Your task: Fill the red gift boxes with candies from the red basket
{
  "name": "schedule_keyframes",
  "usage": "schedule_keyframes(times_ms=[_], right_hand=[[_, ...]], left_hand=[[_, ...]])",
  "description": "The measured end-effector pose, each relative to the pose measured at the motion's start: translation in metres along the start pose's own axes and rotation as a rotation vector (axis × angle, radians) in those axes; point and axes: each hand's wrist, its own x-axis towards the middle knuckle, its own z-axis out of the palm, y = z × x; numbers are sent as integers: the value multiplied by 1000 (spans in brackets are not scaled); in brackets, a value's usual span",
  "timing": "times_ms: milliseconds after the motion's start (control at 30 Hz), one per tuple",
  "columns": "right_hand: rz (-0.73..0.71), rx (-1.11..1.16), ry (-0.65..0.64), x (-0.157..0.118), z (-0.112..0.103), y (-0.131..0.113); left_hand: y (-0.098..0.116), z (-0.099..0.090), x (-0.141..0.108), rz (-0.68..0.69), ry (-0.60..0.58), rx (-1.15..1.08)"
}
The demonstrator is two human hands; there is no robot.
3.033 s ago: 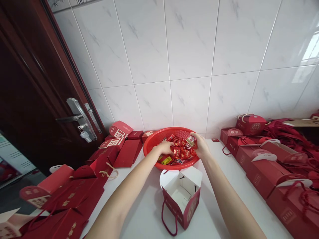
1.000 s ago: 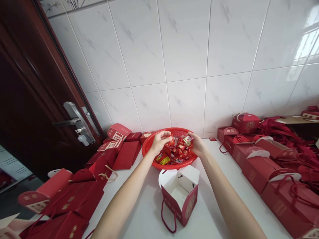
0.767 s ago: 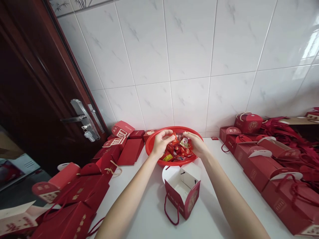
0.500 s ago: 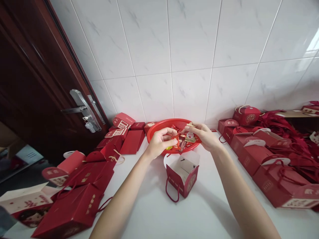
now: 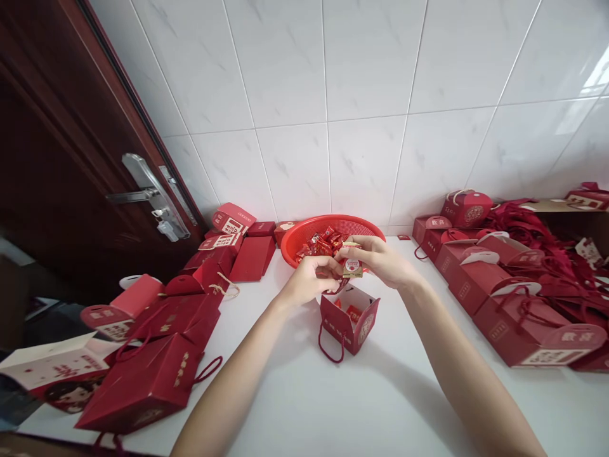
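An open red gift box (image 5: 349, 327) with a dark red cord stands on the white table (image 5: 333, 406), a few red-wrapped pieces inside it. Above its back edge, my left hand (image 5: 311, 279) is closed on a dark red wrapped candy (image 5: 339, 287). My right hand (image 5: 375, 259) pinches a small gold packet with a round white-and-red label (image 5: 353, 268), close to the left fingers. Behind both hands is a red plastic basket (image 5: 345, 222) with red-wrapped candies (image 5: 323, 242) in it.
Closed and folded red boxes (image 5: 166, 355) crowd the left side, and a row of red boxes (image 5: 499, 304) lines the right. Red ribbons (image 5: 528, 235) lie behind that row. A tiled wall (image 5: 295, 82) and a dark door (image 5: 66, 139) bound the back.
Both hands have come from over the basket to the box's back edge, holding the candy and packet. Red pieces now show inside the box. The camera view has shifted slightly.
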Motion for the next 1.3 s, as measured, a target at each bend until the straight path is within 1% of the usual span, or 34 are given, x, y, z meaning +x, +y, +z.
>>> schedule_keyframes(times_ms=[133,200,267,333,400,467,533,567,633,700,733,867,967,1067,1133,1233,1300], right_hand=[[-59,-37,1,-6,-4,-9],[-81,-59,20,-9,-6,-14],[-84,-90,33,-13,-8,-19],[-73,-136,20,-16,-10,-22],[-53,-215,-14,-19,-10,-23],[-32,-338,-43,-20,-8,-23],[-6,-492,-87,-19,-5,-20],[24,-578,-118,-19,-3,-18],[107,-741,-154,-17,1,-13],[166,-863,-139,-16,4,-10],[169,-894,-128,-16,4,-10],[148,-947,-108,-23,-2,-16],[223,-1035,-23,-32,-12,-18],[262,-1112,-1,-45,-24,-8],[295,-1104,-5,-54,-32,2],[360,-1022,-8,-70,-40,13],[314,-943,-50,-80,-40,17]], left_hand=[[0,-2,0,-4,-38,7],[-1,-3,-1,-2,-38,79],[-1,-5,-4,8,-3,236],[2,-6,-10,10,4,477],[9,-8,-19,-48,-63,704],[17,-10,-27,-162,-175,828],[24,-10,-33,-247,-264,859],[27,-11,-35,-263,-288,861],[30,-11,-36,-270,-306,863],[30,-11,-36,-283,-316,868],[30,-11,-36,-294,-323,871],[31,-13,-37,-350,-318,907],[34,-14,-37,-385,-316,958],[35,-14,-37,-382,-362,963],[34,-13,-36,-374,-401,968],[33,-11,-37,-336,-420,952],[32,-13,-38,-292,-430,912]])
